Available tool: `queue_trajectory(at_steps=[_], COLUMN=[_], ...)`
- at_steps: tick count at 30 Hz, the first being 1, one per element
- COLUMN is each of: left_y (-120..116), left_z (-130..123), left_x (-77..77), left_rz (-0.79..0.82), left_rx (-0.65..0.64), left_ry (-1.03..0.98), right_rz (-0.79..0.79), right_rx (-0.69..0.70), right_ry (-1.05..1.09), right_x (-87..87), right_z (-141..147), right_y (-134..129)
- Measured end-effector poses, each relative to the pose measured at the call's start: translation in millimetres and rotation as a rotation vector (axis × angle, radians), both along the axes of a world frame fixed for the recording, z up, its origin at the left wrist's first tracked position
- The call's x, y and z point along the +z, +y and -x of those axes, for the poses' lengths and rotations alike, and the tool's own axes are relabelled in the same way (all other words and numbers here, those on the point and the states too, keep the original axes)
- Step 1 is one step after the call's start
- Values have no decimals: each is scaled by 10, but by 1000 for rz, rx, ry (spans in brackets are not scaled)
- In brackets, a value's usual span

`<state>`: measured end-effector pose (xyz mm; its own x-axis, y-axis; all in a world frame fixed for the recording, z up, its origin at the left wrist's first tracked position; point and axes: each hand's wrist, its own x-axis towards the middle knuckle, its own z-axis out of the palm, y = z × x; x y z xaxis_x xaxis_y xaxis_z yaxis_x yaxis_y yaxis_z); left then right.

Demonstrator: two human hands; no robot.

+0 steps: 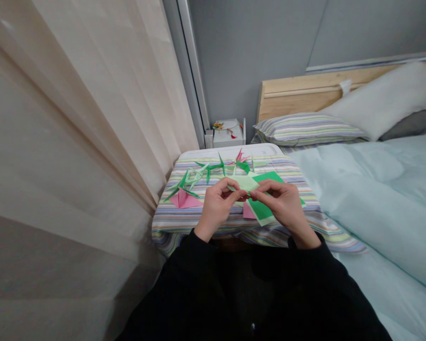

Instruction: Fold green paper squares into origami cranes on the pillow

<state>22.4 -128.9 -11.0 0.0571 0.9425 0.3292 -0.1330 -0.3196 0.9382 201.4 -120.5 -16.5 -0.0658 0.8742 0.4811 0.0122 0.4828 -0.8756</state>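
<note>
Pale green origami paper [242, 183] sat pinched between our left hand [217, 207] and right hand [282, 203], the fingers of both clamped together on it above the striped cloth [173, 227]. Folded green paper figures [188, 181] already lay finished-looking at far left, while a dark green sheet [266, 208] and a pink sheet [249, 211] lay flat and unfolded near the right hand.

Hands [218, 206] — pinching pale green paper [244, 183], probably origami
</note>
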Motion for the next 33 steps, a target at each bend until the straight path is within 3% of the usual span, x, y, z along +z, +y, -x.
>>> queue_trajectory(at_steps=[7,22,33], left_y=[9,-24,-34], left_z=[-38,-58,-85], left_x=[-21,32,36], left_rz=[85,73,49], left_rx=[4,-5,87], left_ry=[-60,-27,-65], right_rz=[24,84,165], right_rx=[-27,-64,-31], right_ry=[-24,-21,109], right_x=[41,76,89], right_z=[-2,-18,59], right_y=[-17,-32,-78])
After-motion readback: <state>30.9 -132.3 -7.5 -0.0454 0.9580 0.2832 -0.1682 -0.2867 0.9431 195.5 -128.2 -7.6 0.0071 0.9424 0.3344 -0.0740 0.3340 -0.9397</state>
